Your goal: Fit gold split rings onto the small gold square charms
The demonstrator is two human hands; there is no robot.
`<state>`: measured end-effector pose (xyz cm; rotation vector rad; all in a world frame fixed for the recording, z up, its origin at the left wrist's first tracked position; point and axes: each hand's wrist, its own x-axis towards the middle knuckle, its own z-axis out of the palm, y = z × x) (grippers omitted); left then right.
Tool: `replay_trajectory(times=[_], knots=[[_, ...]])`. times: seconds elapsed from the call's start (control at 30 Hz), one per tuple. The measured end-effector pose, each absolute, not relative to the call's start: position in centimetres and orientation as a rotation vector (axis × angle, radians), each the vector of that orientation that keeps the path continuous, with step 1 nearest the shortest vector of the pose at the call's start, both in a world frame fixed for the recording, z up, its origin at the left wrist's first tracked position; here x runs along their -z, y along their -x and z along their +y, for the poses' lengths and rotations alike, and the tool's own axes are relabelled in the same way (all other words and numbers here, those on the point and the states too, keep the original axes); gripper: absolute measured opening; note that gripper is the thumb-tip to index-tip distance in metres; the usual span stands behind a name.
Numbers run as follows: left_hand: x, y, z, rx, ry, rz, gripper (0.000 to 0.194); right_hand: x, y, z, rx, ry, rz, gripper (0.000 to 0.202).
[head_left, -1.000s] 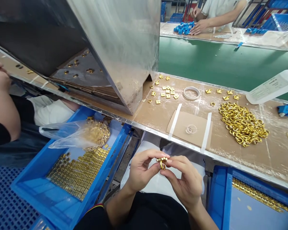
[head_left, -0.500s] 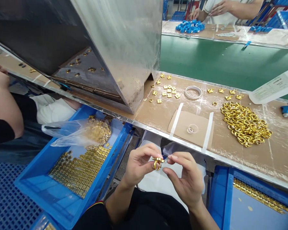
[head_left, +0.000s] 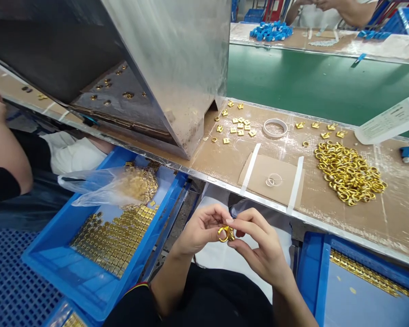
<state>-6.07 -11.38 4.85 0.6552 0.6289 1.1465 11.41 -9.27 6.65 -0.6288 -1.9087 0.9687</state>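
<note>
A gold ring piece (head_left: 224, 234) is between my two hands, in front of the bench edge. My left hand (head_left: 202, 229) pinches it from the left with thumb and fingertips. From the right, my right hand (head_left: 257, 238) closes its thumb and fingers on the piece's other side. The round band faces me, and fingers partly hide the rest. Beyond my hands, a cardboard square (head_left: 272, 181) with white tape strips lies on the bench and bears clear thin loops. A pile of gold rings (head_left: 349, 172) lies to its right.
A metal hood (head_left: 187, 68) stands at left on the bench (head_left: 327, 218). Blue trays (head_left: 105, 290) with gold pieces flank me, a plastic bag (head_left: 98, 184) in the left one. A white bottle (head_left: 391, 120) lies at right. One person's arm (head_left: 7, 141) is at left; another person sits across.
My right hand has moved left and closed on the gold ring piece, which has turned. The view has shifted slightly. Across the green belt, the other person's hands have moved up.
</note>
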Motion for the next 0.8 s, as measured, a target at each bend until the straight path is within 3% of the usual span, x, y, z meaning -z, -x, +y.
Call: replay_trajectory(times=[0.2,0.47,0.8], knots=[[-4.8,5.9,-11.5,-1.134,-0.644,0.616,0.03,-6.4,-10.9,-9.6,-0.96,0.667,-1.809,0.025],[-4.1,4.7,-11.7,-1.451,-0.978,0.724,0.006,-5.3,-9.6,-10.1,-0.892,0.782,-1.589,0.021],[-3.5,4.5,-11.6,-1.551,-1.291,0.713,0.02,-5.7,-9.4,-10.6,-0.685,0.789,-1.604,0.004]])
